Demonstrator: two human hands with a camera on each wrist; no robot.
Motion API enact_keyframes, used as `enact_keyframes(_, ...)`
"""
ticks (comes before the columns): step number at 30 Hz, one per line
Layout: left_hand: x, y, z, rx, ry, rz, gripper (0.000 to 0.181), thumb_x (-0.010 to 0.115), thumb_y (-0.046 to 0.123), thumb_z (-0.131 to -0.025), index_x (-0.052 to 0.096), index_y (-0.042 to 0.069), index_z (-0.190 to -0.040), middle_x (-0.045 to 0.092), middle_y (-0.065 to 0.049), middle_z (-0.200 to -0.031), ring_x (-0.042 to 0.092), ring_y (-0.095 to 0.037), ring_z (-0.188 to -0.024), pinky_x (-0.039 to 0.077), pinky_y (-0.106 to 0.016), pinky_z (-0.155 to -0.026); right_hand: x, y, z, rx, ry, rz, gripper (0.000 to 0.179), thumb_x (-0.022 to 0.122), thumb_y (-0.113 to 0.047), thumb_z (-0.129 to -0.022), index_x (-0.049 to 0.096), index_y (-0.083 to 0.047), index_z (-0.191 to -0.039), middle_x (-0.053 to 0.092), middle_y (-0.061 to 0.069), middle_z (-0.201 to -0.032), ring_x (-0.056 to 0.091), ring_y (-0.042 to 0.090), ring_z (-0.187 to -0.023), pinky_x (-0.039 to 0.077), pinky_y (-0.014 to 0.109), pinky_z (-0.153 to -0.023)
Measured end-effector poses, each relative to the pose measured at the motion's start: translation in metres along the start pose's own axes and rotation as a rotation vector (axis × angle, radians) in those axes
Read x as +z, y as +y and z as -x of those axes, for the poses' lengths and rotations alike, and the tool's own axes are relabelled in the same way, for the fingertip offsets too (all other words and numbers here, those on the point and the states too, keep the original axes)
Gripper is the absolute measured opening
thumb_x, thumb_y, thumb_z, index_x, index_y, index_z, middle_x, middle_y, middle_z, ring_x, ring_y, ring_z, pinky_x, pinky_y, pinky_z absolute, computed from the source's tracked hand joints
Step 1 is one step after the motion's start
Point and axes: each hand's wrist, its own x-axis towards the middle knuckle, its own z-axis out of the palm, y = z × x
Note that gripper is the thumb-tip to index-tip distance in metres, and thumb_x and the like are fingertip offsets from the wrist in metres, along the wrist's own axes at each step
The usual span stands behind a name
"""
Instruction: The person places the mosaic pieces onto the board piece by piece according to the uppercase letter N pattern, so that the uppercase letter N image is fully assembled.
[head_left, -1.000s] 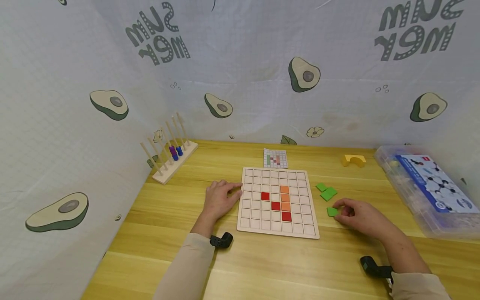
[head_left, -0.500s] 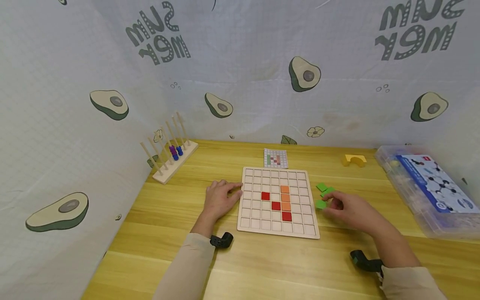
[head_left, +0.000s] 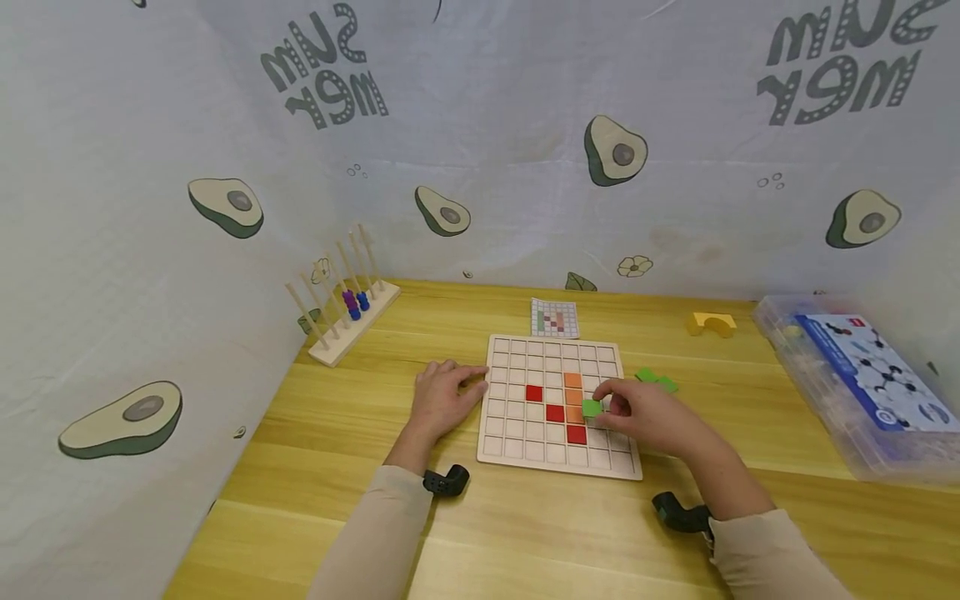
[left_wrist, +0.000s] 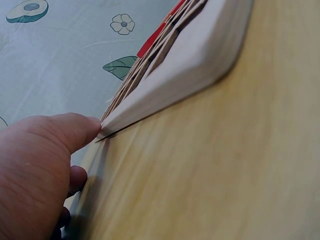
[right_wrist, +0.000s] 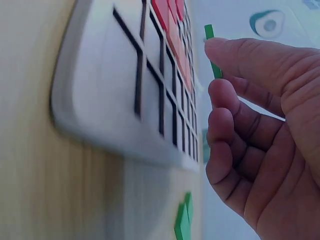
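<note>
A person's right hand point(head_left: 648, 415) has thumb and fingers clamped on a green tile point(head_left: 592, 408), held up over a gridded wooden board point(head_left: 525, 361). Just left of those fingertips, orange tiles point(head_left: 573, 381) sit in the grid; red tiles point(head_left: 533, 393) lie farther left. Beyond the fingers, two other green tiles point(head_left: 667, 384) rest on the table point(head_left: 525, 533). The left hand point(head_left: 442, 400) has thumb and forefinger slightly apart, tips at the board's left edge.

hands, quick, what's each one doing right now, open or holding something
Left hand: open, touching the edge of the board.
Right hand: closed, pinching a green tile above the board.
</note>
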Motion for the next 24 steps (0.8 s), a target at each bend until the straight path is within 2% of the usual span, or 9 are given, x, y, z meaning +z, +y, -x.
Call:
enact_keyframes(5,0.0,0.0,0.0,0.001,-0.001,0.011,0.03,0.065,0.043,-0.098,0.074,0.033,-0.125,0.064,0.004,-0.095,0.046,-0.016,-0.088,0.032,-0.036,-0.083,0.011,-0.01,-0.01,-0.006,0.005,0.012,0.022,0.074,-0.025,-0.093,0.066,-0.013,-0.111,0.055,-0.002,-0.077,0.049,0.014,-0.069,0.04,0.026,-0.06)
enact_keyframes(11,-0.001,-0.001,0.0,-0.001,0.001,0.006,0.03,0.064,0.044,-0.099,0.073,0.033,-0.125,0.065,0.005,-0.095,0.046,-0.016,-0.089,0.033,-0.035,-0.083,0.017,-0.027,-0.023,-0.057,0.041,0.045,0.018,0.072,-0.023,-0.093,0.067,-0.013,-0.107,0.055,-0.004,-0.073,0.048,0.012,-0.065,0.039,0.026,-0.06)
enact_keyframes(18,-0.001,-0.001,0.0,0.005,0.002,0.003,0.031,0.063,0.043,-0.099,0.073,0.032,-0.126,0.066,0.004,-0.096,0.046,-0.015,-0.088,0.033,-0.035,-0.083,0.023,-0.047,-0.041,-0.055,0.026,0.047,0.024,0.072,-0.024,-0.094,0.068,-0.012,-0.114,0.057,-0.002,-0.075,0.049,0.012,-0.062,0.041,0.028,-0.059)
enact_keyframes(24,-0.002,0.0,0.001,0.011,0.001,0.005,0.03,0.064,0.042,-0.099,0.073,0.032,-0.126,0.067,0.004,-0.098,0.046,-0.016,-0.089,0.034,-0.036,-0.084,0.029,-0.056,-0.058,-0.06,0.041,0.085,0.026,0.074,-0.026,-0.093,0.068,-0.012,-0.115,0.06,-0.002,-0.074,0.05,0.013,-0.058,0.041,0.029,-0.057)
